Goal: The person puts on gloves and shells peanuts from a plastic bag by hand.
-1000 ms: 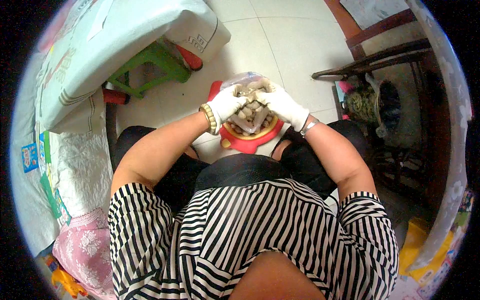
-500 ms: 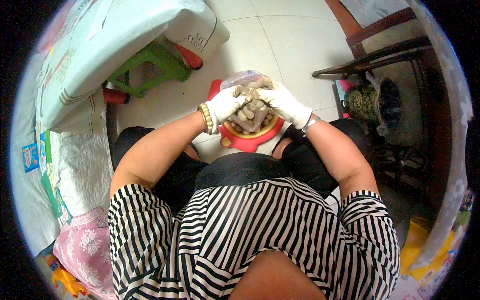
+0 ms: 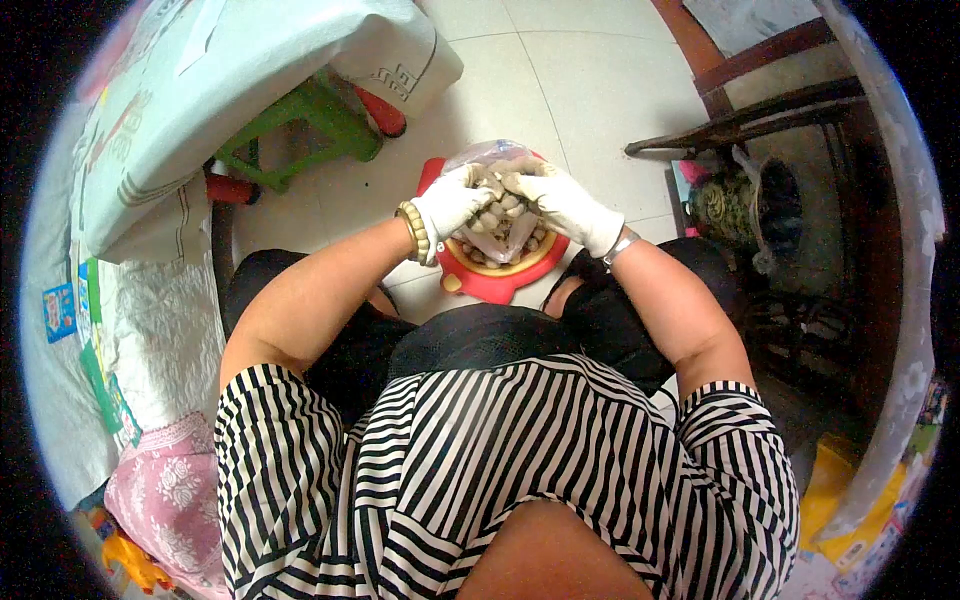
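Observation:
Both of my hands wear white gloves and meet over a red stool-like base [image 3: 500,287] with a yellow ring. My left hand [image 3: 452,205], with a beaded bracelet at the wrist, has its fingers pinched at the near-left of a small pale piece too small to name. My right hand [image 3: 562,203], with a watch at the wrist, is closed opposite it, fingertips almost touching the left ones. Under the fingers lies a clear plastic bag [image 3: 487,152] with several small round brownish-grey pieces [image 3: 493,218] in and around it.
A cloth-covered table [image 3: 260,90] stands at the upper left, with a green stool [image 3: 300,130] beneath it. On the right are a dark wooden frame [image 3: 740,125] and a bag of dark green stuff [image 3: 725,205]. Pink cloth [image 3: 175,500] lies at the lower left.
Both hands stay over the bag; their fingers have shifted only slightly. The view has barely moved.

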Motion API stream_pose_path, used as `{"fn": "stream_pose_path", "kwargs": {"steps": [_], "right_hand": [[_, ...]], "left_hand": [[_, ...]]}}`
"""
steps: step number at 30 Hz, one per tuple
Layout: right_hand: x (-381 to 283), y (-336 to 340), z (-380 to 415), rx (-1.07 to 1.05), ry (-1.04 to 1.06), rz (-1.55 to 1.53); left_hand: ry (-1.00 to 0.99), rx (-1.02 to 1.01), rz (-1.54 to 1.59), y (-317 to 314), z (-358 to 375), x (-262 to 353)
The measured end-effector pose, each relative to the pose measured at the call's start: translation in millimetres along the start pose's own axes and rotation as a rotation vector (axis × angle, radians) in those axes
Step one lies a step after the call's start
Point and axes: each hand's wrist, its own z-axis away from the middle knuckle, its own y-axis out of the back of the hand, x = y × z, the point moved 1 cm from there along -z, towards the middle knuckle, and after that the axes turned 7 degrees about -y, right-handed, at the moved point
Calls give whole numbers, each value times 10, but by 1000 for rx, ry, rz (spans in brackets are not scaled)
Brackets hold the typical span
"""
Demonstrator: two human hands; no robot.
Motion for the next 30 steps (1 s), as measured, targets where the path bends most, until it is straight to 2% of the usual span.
{"fn": "stream_pose_path", "kwargs": {"steps": [1,3,7,9,12,19,21,23,25,27,30], "right_hand": [[21,-20,-6,8,33,12],[32,-19,-4,16,66,24],[18,10,15,53,37,131],[12,16,27,70,29,145],[-24,8,62,64,9,163],[-27,27,45,95,43,157],[-53,27,66,84,49,157],[-62,41,80,42,-25,165],[8,73,44,25,-8,127],[15,56,40,9,8,90],[-10,42,59,11,15,59]], "left_hand": [[1,-2,0,-5,-13,-32],[-149,79,-54,-12,-38,-93],[-174,105,-77,-66,-20,-81],[-40,89,15,-102,56,58],[11,46,97,-83,4,-1],[-148,76,66,-156,-45,-58],[-101,-3,187,-188,33,101],[-85,18,160,-120,-34,1],[-70,39,134,-74,-81,-105],[-59,36,291,-87,-65,-91],[11,45,242,-64,-70,-78]]}}
